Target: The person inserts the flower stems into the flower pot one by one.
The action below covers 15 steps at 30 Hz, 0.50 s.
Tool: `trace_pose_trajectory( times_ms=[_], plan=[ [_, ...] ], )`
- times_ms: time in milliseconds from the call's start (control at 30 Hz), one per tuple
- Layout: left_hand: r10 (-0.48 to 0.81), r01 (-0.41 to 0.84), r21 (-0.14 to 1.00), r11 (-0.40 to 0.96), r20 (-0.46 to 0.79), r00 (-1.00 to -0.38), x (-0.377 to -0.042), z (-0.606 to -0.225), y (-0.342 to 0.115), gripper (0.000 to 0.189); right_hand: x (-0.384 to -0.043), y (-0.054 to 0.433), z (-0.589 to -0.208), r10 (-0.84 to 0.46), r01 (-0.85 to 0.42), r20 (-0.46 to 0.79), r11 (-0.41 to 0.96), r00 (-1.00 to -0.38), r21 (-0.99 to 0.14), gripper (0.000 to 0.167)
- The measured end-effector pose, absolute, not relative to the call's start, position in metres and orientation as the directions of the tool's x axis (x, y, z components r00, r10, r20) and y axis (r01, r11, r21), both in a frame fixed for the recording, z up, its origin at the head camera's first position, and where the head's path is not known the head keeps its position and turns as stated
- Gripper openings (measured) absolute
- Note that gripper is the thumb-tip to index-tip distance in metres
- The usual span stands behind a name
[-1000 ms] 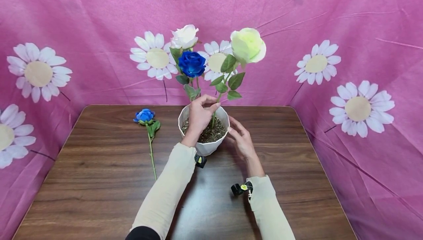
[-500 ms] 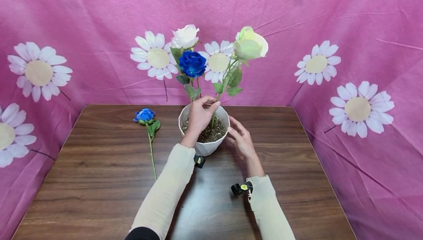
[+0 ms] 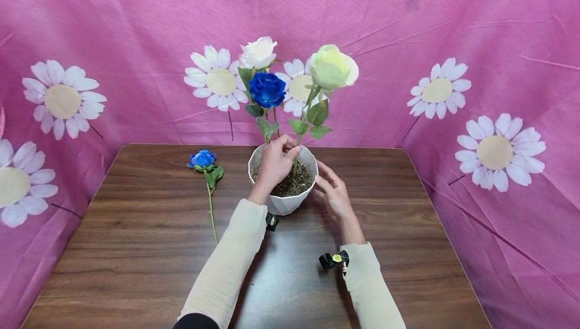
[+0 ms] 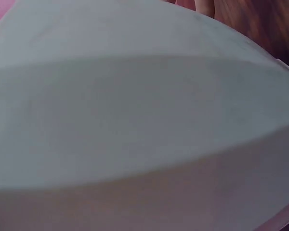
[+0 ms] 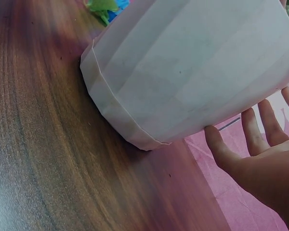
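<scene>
In the head view, a white faceted flowerpot filled with dark soil stands on the table. My left hand reaches over its rim and pinches the lower stem of a pale green rose, whose foot goes down into the soil. A white rose and a dark blue rose stand at the pot's back left. My right hand rests spread fingertips against the pot's right side. Pot wall fills the left wrist view. The right wrist view shows straight fingers along the pot.
A lighter blue rose lies on the wooden table, left of the pot, its stem toward me. Pink cloth printed with big white daisies hangs behind and at both sides of the table.
The pale green rose's bloom has turned round, swinging right and then back left, while my left hand keeps its pinch on the stem. My right hand stays at the pot; the head view shifts slightly.
</scene>
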<state>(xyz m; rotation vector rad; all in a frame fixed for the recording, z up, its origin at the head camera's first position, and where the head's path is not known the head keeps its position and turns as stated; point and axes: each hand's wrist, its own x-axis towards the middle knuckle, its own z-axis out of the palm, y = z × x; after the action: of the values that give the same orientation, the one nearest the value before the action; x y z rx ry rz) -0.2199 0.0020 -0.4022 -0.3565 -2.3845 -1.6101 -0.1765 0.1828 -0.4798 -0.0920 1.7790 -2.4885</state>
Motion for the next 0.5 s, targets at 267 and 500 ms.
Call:
trace_pose_trajectory(
  times_ms=[267,500],
  plan=[
    [0.189,0.467,0.737,0.489,0.433,-0.882,-0.2203,-0.4093,0.0047,0.008,-0.1773,0.184,-0.4825,-0.099,0.029,0.002,-0.312,-0.995,-0.95,0.054],
    [0.223,0.428,0.743,0.514,0.365,-0.904,-0.2245,-0.4105,0.0036,0.008,-0.1773,0.1839,-0.4806,-0.111,0.037,-0.003,-0.31,-0.994,-0.95,0.054]
  ],
)
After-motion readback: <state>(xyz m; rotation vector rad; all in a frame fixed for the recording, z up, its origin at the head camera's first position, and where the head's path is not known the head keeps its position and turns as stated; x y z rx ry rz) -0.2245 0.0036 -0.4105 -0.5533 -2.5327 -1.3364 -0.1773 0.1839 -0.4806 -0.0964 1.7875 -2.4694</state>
